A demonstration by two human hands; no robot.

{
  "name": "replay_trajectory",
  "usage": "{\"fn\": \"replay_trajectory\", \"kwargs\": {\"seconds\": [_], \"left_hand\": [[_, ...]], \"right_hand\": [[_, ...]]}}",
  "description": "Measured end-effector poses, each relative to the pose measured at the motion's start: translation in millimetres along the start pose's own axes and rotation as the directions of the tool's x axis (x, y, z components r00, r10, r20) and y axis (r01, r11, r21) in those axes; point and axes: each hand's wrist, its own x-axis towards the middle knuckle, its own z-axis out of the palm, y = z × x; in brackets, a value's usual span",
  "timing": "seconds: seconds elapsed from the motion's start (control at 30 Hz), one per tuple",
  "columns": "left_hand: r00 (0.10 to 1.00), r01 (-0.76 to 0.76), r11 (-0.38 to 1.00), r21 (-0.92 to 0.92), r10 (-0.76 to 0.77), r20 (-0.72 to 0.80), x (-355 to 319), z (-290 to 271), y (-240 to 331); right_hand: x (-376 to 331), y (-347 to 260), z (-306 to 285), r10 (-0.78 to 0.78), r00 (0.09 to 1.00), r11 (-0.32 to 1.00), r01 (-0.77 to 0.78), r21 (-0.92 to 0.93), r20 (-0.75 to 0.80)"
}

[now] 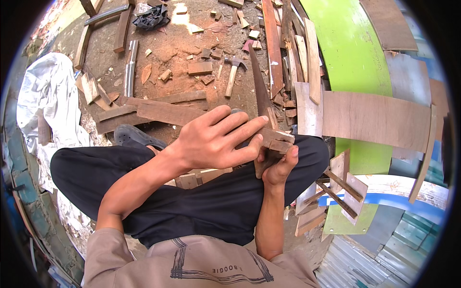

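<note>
A long brown wooden slat [165, 111] lies across above my lap, running from the far left to a notched end [281, 137] by my right knee. My left hand [216, 139] reaches over it, its thumb and index finger closed about the slat near that end. From below, my right hand [281, 168] grips the same end, thumb up along its side. A shorter wooden piece [261, 168] points downward at this end; my fingers partly hide how the two meet.
Beyond my legs are a claw hammer [232, 77], a rusty handsaw [260, 84] and several wood offcuts [200, 68]. Long boards [273, 53] and a green panel [357, 43] lie to the right. White cloth [53, 91] is at the left, a wooden frame [122, 29] at the far left.
</note>
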Motion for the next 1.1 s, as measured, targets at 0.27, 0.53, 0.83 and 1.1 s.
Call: {"fn": "replay_trajectory", "kwargs": {"seconds": [0.27, 0.53, 0.83, 1.1], "left_hand": [[1.0, 0.016, 1.0, -0.011, -0.017, -0.023, -1, -4, 1], [0.899, 0.372, 0.919, -0.129, -0.322, 0.298, -9, 5, -17], [0.496, 0.818, 0.486, -0.309, -0.321, 0.807, -91, 58, -72], [0.059, 0.871, 0.442, 0.215, -0.529, 0.847, -126, 84, -112]], "right_hand": [[-1, 0, -1, -0.088, 0.995, 0.994, 0.091, -0.058, 0.049], [5, -6, 8, -0.165, 0.986, 0.979, 0.163, -0.125, -0.002], [48, 8, -3, 0.1, 0.993, 0.779, -0.044, -0.626, 0.055], [100, 75, 2, 0.132, 0.989, 0.441, -0.114, -0.89, -0.061]]}}
